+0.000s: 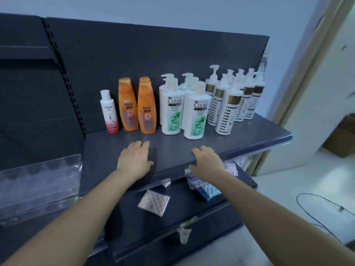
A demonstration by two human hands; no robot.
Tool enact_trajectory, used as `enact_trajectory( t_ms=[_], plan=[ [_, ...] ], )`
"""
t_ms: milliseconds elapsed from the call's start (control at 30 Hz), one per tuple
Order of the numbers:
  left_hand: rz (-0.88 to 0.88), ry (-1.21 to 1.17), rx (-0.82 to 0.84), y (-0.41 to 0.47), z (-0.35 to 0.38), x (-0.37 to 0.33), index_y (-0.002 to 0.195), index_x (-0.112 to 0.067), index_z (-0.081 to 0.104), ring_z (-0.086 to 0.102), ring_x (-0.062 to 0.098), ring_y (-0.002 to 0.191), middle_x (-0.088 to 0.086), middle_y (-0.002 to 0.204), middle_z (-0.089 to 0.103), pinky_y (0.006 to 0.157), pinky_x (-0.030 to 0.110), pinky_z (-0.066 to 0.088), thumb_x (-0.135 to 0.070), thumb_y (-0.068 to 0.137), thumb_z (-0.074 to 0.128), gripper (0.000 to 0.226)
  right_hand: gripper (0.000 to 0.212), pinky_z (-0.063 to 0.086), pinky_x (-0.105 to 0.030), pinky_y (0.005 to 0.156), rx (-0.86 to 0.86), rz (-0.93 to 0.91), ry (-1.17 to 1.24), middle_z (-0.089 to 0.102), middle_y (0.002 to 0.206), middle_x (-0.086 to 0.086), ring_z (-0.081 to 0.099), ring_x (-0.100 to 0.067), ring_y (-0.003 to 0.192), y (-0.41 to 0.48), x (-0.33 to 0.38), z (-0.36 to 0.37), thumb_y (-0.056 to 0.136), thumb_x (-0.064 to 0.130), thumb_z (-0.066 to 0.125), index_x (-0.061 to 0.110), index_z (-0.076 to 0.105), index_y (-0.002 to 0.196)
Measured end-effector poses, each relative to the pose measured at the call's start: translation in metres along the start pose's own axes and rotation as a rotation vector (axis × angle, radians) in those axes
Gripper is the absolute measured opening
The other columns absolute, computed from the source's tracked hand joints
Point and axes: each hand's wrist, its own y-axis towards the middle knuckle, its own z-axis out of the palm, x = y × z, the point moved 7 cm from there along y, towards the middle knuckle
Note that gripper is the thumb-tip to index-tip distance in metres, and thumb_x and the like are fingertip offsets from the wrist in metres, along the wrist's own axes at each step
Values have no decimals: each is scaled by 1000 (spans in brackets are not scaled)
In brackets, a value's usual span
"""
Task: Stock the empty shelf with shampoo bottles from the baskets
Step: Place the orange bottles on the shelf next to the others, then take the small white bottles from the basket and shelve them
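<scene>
Resting flat near the front edge of the shelf, the left hand and right hand are kept empty, each grip apart. Shampoo bottles stand along the back edge; probably heavy and smooth, they are best held around the body.

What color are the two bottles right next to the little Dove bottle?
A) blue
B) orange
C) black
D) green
B: the two orange bottles stand just right of the Dove bottle on the shelf.
</scene>
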Motion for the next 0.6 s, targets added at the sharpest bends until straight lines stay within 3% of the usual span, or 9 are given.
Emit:
enact_trajectory(
  t_ms=[267,600],
  plan=[
    [225,55,36,-62,20,-116,135,-16,40,41,26,128,6,133,48,99,37,38,-38,88,62,56,46,41,-37,99,51,182,2,48,135,-9,42,-28,129,-113,-87,12,92,25,56,15,45,135],
    [602,19,136,-132,70,-257,136,-17,41,45,24,125,5,133,50,98,35,40,-41,88,62,58,50,44,-40,98,96,583,7,49,134,-11,43,-32,128,-267,-182,35,92,29,56,13,45,138]
  ],
)
